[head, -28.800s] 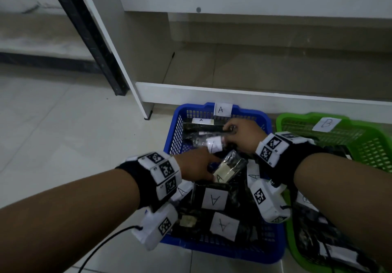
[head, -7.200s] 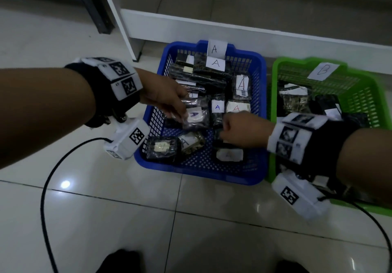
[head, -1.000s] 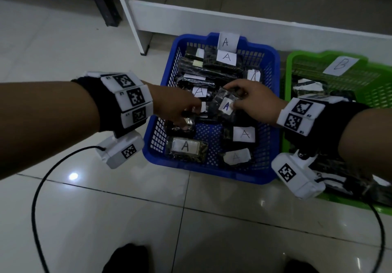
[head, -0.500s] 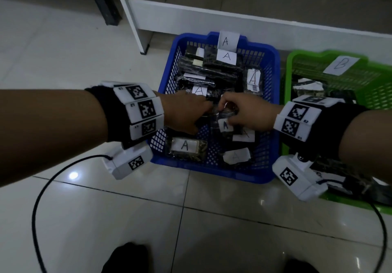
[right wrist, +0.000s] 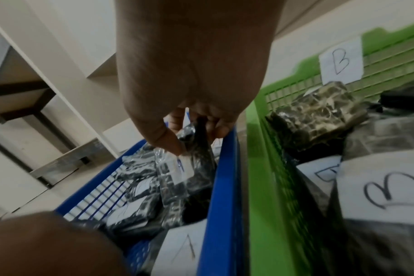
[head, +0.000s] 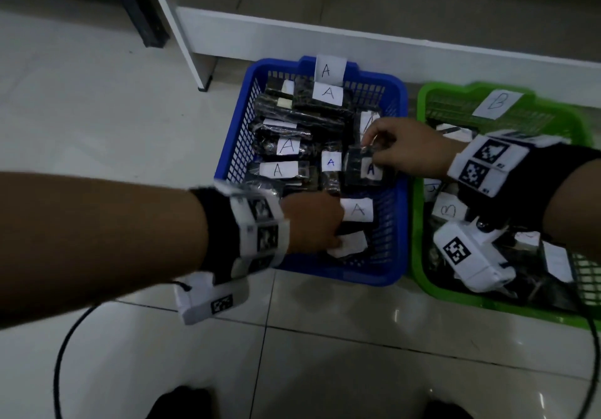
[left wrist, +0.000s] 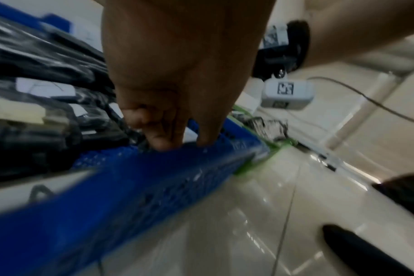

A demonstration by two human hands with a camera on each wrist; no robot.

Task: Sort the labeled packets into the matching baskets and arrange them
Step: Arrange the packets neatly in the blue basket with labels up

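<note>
The blue basket [head: 341, 275] tagged A holds several dark packets with white A labels. My right hand [head: 369, 148] pinches the top edge of one A packet [head: 357, 171] at the basket's right middle. In the right wrist view my right hand [right wrist: 191, 138] has thumb and fingers closed on that packet [right wrist: 177, 177]. My left hand [head: 335, 239] reaches down onto a white-labelled packet [head: 353, 244] by the near wall. In the left wrist view my left hand [left wrist: 177, 143] dips behind the blue rim [left wrist: 154, 177], which hides the tips.
The green basket [head: 419, 191] tagged B stands against the blue one's right side and holds packets labelled B [head: 448, 208]. A white cabinet base [head: 325, 41] runs behind both baskets. A black cable [head: 65, 353] loops over the tiled floor at the near left.
Both hands met in the middle of the blue basket half a second ago. My left hand has since moved to its near wall. My right hand has moved back and right with the A packet.
</note>
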